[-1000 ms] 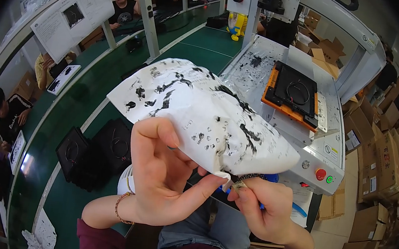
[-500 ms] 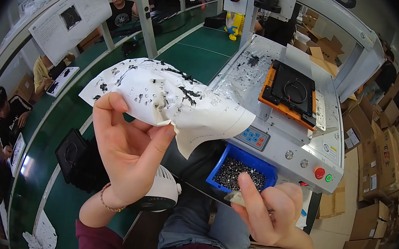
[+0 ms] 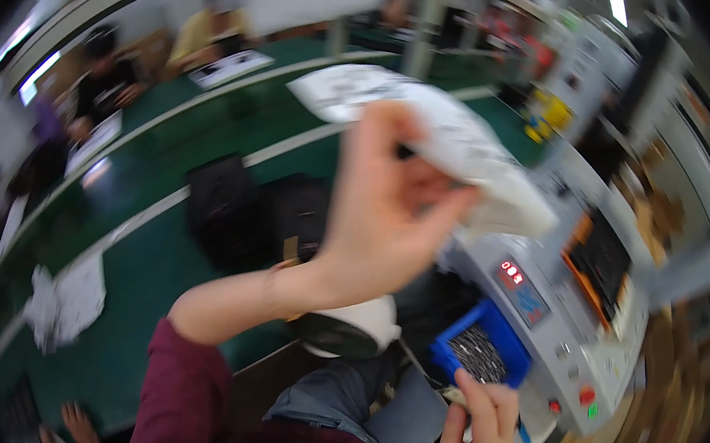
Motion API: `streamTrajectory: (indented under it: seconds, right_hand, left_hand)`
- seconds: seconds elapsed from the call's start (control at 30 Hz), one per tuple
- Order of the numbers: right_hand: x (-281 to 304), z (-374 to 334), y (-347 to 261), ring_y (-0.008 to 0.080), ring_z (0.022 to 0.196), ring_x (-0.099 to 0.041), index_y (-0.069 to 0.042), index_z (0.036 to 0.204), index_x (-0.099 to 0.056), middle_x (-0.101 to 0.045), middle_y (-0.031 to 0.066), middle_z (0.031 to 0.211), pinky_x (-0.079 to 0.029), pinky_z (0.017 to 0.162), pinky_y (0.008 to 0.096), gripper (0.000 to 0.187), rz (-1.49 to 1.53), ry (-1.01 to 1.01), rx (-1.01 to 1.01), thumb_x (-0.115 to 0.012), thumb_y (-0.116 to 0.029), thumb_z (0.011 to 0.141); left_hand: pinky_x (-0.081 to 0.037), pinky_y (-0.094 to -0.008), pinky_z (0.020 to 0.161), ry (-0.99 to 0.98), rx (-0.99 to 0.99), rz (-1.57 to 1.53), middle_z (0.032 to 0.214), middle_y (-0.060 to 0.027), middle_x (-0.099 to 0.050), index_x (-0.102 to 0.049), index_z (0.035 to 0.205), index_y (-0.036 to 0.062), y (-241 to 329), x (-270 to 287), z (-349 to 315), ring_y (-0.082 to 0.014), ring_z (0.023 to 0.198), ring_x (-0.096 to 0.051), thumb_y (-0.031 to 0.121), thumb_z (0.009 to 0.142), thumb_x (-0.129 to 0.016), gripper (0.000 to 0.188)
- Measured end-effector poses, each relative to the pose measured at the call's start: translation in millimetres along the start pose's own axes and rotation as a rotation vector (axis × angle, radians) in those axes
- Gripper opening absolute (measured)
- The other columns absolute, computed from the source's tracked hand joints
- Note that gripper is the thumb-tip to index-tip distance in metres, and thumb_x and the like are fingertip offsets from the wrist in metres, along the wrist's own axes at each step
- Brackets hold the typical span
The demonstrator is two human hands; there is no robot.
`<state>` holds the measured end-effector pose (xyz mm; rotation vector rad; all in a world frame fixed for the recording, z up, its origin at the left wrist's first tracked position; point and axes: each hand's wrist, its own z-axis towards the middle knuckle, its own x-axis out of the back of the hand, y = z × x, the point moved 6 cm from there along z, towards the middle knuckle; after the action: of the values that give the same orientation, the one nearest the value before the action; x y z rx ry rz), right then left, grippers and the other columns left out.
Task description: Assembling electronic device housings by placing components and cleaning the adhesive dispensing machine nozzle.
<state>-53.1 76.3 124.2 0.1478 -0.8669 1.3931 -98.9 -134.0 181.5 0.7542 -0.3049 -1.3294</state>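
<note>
My left hand [image 3: 390,217] is raised in front of me, blurred by motion. Between its thumb and fingers it pinches a white paper sheet [image 3: 459,133] with black smears; the sheet bends over to the right. Lower right, my right hand [image 3: 484,430] is closed beside a blue bin [image 3: 522,347]. A pale bit shows at its fingertips, too small and blurred to name. Small dark metal parts [image 3: 478,354] lie in the bin.
A bench machine [image 3: 548,315] with buttons stands right, bearing a black part in an orange frame [image 3: 600,260]. Black parts [image 3: 226,208] and a white fan [image 3: 366,322] are on the green table [image 3: 158,287]. Left lies a crumpled sheet [image 3: 70,300]; another person's hand [image 3: 81,426] shows lower left.
The view has swung left, so the bench machine and bin sit farther right. My left hand still pinches the smeared paper; the right stays by the bin.
</note>
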Motion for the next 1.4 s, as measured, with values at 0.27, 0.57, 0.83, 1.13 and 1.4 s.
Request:
streamTrajectory:
  seconds: [0.27, 0.57, 0.83, 1.13, 1.4]
  right_hand:
    - [-200.4, -17.0, -104.6, 0.0190, 0.073, -0.065, -0.002, 0.096, -0.058, -0.065, 0.0116, 0.084, -0.050, 0.068, 0.0274, 0.024, 0.671, -0.426, -0.166, -0.071, -0.003, 0.076]
    - [-455.1, 0.9, -274.4, 0.0159, 0.087, -0.063, 0.000, 0.102, -0.057, -0.065, 0.0163, 0.098, -0.050, 0.071, 0.0311, 0.032, 1.001, -0.801, -0.122, -0.070, -0.020, 0.081]
    - [-448.6, -12.5, -264.8, 0.0374, 0.120, -0.040, -0.001, 0.117, -0.050, -0.043, 0.0201, 0.127, -0.035, 0.098, 0.0442, 0.038, 0.825, -0.557, 0.256, -0.061, -0.019, 0.085]
    - [-136.9, 7.6, -64.0, 0.0181, 0.090, -0.063, 0.004, 0.112, -0.056, -0.062, 0.0137, 0.105, -0.051, 0.077, 0.0284, 0.027, 1.176, -0.461, -0.554, -0.043, -0.013, 0.097]
    - [-27.3, 19.0, 12.7, 0.0172, 0.108, -0.055, -0.004, 0.119, -0.046, -0.055, 0.0075, 0.117, -0.047, 0.089, 0.0337, 0.026, 1.529, 0.331, -0.493, -0.050, -0.011, 0.094]
  left_hand:
    - [-0.040, -0.0294, 0.067, 0.088, -0.331, 0.228, 0.095, -0.0120, -0.029, -0.028, 0.101, 0.0034, 60.7, 15.9, 3.7, -0.0198, 0.077, -0.040, -0.015, 0.070, -0.056, 0.046]
    - [-0.043, -0.0310, 0.073, 0.126, -0.297, 0.136, 0.097, -0.0135, -0.031, -0.027, 0.105, 0.0019, 106.7, 63.5, -50.0, -0.0237, 0.081, -0.044, -0.019, 0.071, -0.051, 0.046]
    - [-0.039, -0.0243, 0.065, 0.158, -0.195, 0.320, 0.094, -0.0063, -0.034, -0.033, 0.105, 0.0049, 107.3, 111.1, -75.8, -0.0120, 0.075, -0.042, -0.008, 0.077, -0.062, 0.042]
    - [-0.045, -0.0252, 0.070, 0.102, -0.442, 0.099, 0.104, -0.0113, -0.045, -0.028, 0.109, 0.0047, 75.8, 79.7, -78.8, -0.0164, 0.091, -0.058, -0.015, 0.074, -0.065, 0.054]
    - [-0.051, -0.0302, 0.079, -0.024, -0.488, 0.079, 0.109, -0.0189, -0.048, -0.026, 0.106, 0.0047, 49.5, -25.7, -97.5, -0.0250, 0.101, -0.060, -0.016, 0.072, -0.066, 0.056]
